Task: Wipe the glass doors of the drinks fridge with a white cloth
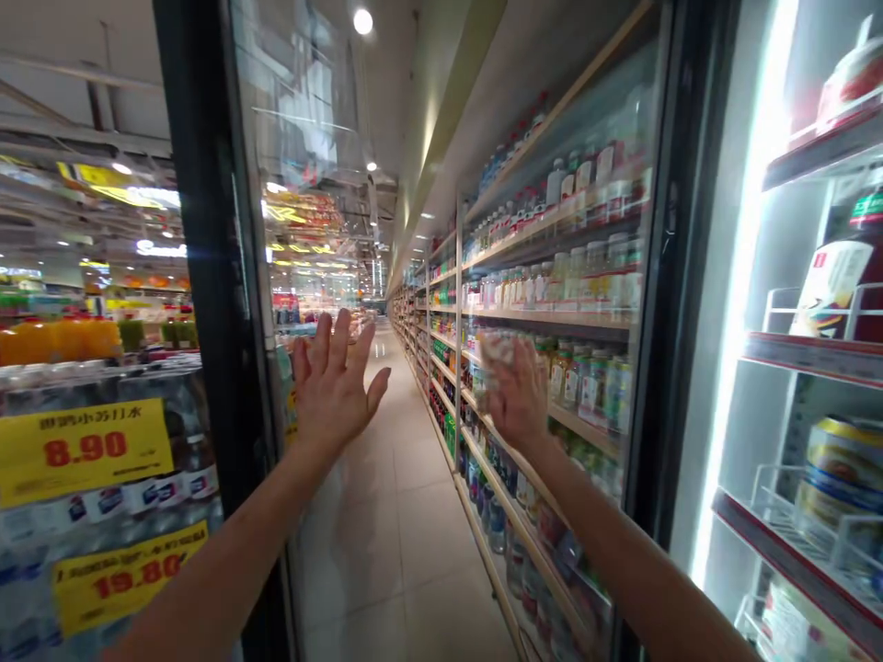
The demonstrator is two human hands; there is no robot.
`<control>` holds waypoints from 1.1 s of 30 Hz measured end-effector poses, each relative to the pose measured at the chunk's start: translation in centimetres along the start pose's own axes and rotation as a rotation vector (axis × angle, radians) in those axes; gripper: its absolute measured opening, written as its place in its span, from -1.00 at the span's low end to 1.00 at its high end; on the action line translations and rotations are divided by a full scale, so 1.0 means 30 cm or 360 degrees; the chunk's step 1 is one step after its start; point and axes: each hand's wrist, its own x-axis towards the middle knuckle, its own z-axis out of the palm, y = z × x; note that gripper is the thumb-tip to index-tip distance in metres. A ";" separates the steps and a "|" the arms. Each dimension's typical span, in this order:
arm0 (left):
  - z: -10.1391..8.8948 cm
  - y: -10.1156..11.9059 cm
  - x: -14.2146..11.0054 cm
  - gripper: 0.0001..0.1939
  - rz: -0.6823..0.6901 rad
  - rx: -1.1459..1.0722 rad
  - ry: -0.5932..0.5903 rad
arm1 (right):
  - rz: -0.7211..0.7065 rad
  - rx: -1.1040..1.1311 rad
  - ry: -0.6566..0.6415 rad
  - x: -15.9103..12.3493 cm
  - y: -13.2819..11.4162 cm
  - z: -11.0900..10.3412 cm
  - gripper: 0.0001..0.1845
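Observation:
A black-framed glass cooler door (221, 276) stands swung out in front of me, its clear pane filling the middle of the view. Flat against the pane, or very close to it, is my left hand (335, 382), fingers spread and nothing in it. My right hand (517, 395) is at the same pane farther right, smeared by motion. Under its fingers shows a pale, crumpled cloth (495, 354), pressed toward the glass; its edges are blurred.
At right, the lit cooler shelves (814, 359) hold bottles and cans. Stacked water packs (110, 506) with yellow price signs (83, 450) stand at left. Through the glass appear a tiled aisle (393, 496) and long shelves of bottled drinks (572, 285).

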 end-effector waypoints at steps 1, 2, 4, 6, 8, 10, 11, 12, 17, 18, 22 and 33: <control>0.000 0.000 0.000 -0.37 -0.0007 -0.0015 -0.0001 | -0.0128 0.0026 -0.0064 -0.014 -0.012 0.001 -0.60; 0.000 0.000 0.001 -0.37 -0.0011 -0.0029 -0.0002 | -0.0137 0.0026 -0.0066 -0.023 -0.014 0.000 -0.61; 0.000 0.001 0.001 -0.38 -0.0011 -0.0046 0.0000 | 0.0215 -0.0047 0.0113 -0.029 0.004 -0.007 -0.57; 0.000 0.002 0.000 -0.38 -0.0016 -0.0046 -0.0001 | 0.0584 -0.0112 0.0298 -0.031 0.015 -0.012 -0.51; -0.001 0.004 -0.001 -0.38 -0.0015 -0.0032 -0.0001 | 0.0463 -0.0061 0.0245 -0.045 -0.007 -0.010 -0.50; -0.003 0.004 -0.001 -0.37 -0.0023 -0.0024 -0.0013 | 0.0041 0.0046 0.0031 -0.073 -0.044 -0.005 -0.55; -0.004 0.004 -0.001 -0.37 -0.0027 -0.0027 -0.0019 | -0.0105 0.0080 -0.0044 -0.088 -0.054 -0.002 -0.59; -0.006 0.004 -0.001 -0.37 -0.0030 -0.0034 -0.0025 | -0.0128 0.0082 -0.0062 -0.099 -0.055 -0.001 -0.61; -0.009 0.006 0.000 -0.37 -0.0028 -0.0072 -0.0025 | 0.0609 -0.0128 0.0260 -0.114 -0.020 -0.002 -0.52; -0.009 0.006 0.000 -0.37 -0.0024 -0.0067 -0.0027 | 0.0591 -0.0125 0.0247 -0.119 -0.039 0.000 -0.52; -0.008 0.002 -0.003 -0.37 -0.0012 -0.0032 -0.0011 | -0.0062 0.0077 -0.0093 -0.168 -0.151 0.008 -0.64; 0.002 -0.008 0.001 -0.38 0.0005 -0.0083 0.0043 | 0.0045 0.0037 -0.0105 -0.257 -0.062 0.003 -0.61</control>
